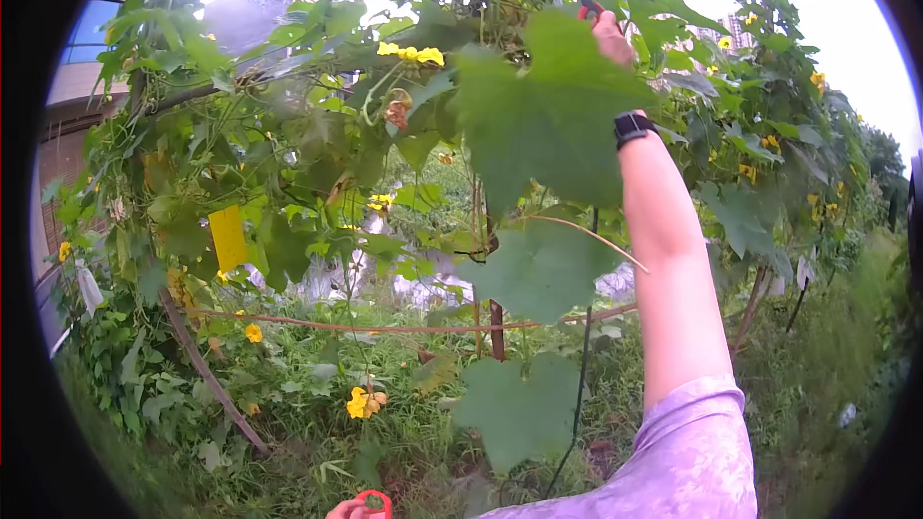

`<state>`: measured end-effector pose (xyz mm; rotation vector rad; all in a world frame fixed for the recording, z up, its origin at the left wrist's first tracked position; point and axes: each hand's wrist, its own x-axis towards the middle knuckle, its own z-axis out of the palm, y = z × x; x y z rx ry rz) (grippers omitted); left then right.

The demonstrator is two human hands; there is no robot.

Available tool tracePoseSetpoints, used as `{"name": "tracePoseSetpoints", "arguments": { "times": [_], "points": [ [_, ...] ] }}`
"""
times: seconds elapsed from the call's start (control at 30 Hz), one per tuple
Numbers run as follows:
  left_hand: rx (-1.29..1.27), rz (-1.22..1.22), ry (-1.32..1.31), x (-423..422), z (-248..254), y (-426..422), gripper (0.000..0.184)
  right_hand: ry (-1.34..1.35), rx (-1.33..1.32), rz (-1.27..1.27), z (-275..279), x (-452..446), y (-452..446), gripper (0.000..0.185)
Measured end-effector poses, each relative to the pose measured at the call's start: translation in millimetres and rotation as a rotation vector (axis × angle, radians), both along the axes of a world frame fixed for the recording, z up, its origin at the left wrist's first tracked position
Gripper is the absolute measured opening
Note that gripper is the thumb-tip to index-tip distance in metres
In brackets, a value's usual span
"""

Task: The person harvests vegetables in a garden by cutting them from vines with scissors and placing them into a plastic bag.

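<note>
right arm (668, 269): raised steeply, close to straight | right hand (611, 38): high, near the top, clenched in a grip, partly hidden | left hand (350, 510): low at the bottom edge, mostly cut off, grip unclear

You're working in bright, diffuse daylight: the sky (827, 14) beyond your raised right hand (612, 38) burns out white. The big leaf (548, 120) just below it is soft, grass (860, 327) farther down right smears, and black vignetting rings your curved view.
</note>
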<state>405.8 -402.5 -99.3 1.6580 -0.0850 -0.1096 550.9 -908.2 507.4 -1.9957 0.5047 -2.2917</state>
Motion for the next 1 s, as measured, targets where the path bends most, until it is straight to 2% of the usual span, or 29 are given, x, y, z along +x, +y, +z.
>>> {"name": "tracePoseSetpoints", "arguments": {
  "times": [0.03,0.07,0.17,0.2,0.3,0.33,0.37,0.4,0.43,0.47,0.5,0.57,0.63,0.7,0.77,0.8,0.83,0.9,1.0],
  "points": [
    [0.027,-0.012,-0.049,4.7,-7.7,-4.2,0.019,0.112,0.077,0.122,0.0,-10.1,6.1,0.038],
    [0.053,-0.022,-0.101,7.5,-12.6,-6.0,0.018,0.141,0.142,0.130,2.0,-5.0,6.6,0.035],
    [0.101,-0.070,-0.088,-2.0,4.6,-17.5,0.017,-0.033,0.214,0.210,5.7,21.9,-7.2,0.033],
    [0.095,-0.087,-0.047,-9.7,10.8,-21.9,0.017,-0.022,0.213,0.272,-1.5,18.3,-5.2,0.024],
    [0.098,-0.132,-0.065,-13.5,-6.0,-29.3,0.018,-0.207,0.086,0.398,-24.9,7.6,-3.9,0.017],
    [0.030,-0.154,0.015,-9.2,-35.0,-24.3,0.018,-0.212,0.033,0.574,-31.7,6.9,-13.3,0.010],
    [0.069,-0.225,0.038,-8.4,-35.0,-34.6,0.018,-0.354,-0.141,0.643,-44.8,7.8,-19.6,0.009],
    [0.047,-0.208,-0.062,-14.2,-32.3,-51.5,0.018,-0.324,-0.131,0.642,-57.5,-12.4,-13.6,0.007],
    [0.016,-0.200,-0.164,-12.7,-30.6,-62.5,0.017,-0.413,-0.019,0.646,-73.5,-38.8,5.2,0.012],
    [-0.024,-0.346,-0.013,7.3,-43.2,-50.9,0.015,-0.423,-0.043,0.608,-82.3,-50.5,4.4,0.010],
    [0.006,-0.430,-0.002,13.9,-36.9,-57.6,0.015,-0.429,-0.111,0.795,-95.0,-65.9,4.5,0.010],
    [-0.020,-0.522,0.219,17.2,-13.7,-82.5,0.016,-0.284,-0.010,1.353,-128.0,-119.5,10.6,0.014],
    [0.028,-0.650,0.246,5.5,40.4,-114.7,0.017,-0.159,0.064,1.353,-167.5,-167.1,10.2,0.015],
    [0.063,-0.786,0.278,1.1,52.4,-139.9,0.018,-0.050,0.149,1.364,-219.5,-206.3,4.3,0.014],
    [0.107,-0.858,0.178,6.7,46.4,-160.0,0.024,0.155,0.366,1.163,-272.5,-248.9,0.9,0.015],
    [0.044,-0.878,0.182,9.7,42.2,-169.4,0.029,0.241,0.409,1.016,-300.5,-265.6,-2.0,0.015],
    [0.089,-0.971,0.146,32.3,16.2,-175.3,0.034,0.327,0.449,0.874,-327.5,-283.6,-6.8,0.015],
    [0.047,-0.978,0.075,13.4,53.8,-202.7,0.040,0.332,0.753,0.851,-369.3,-320.4,-8.1,0.015],
    [0.111,-0.977,-0.130,13.1,76.3,-239.5,0.048,0.542,0.886,0.568,-437.1,-364.4,-30.5,0.019]
  ]
}}
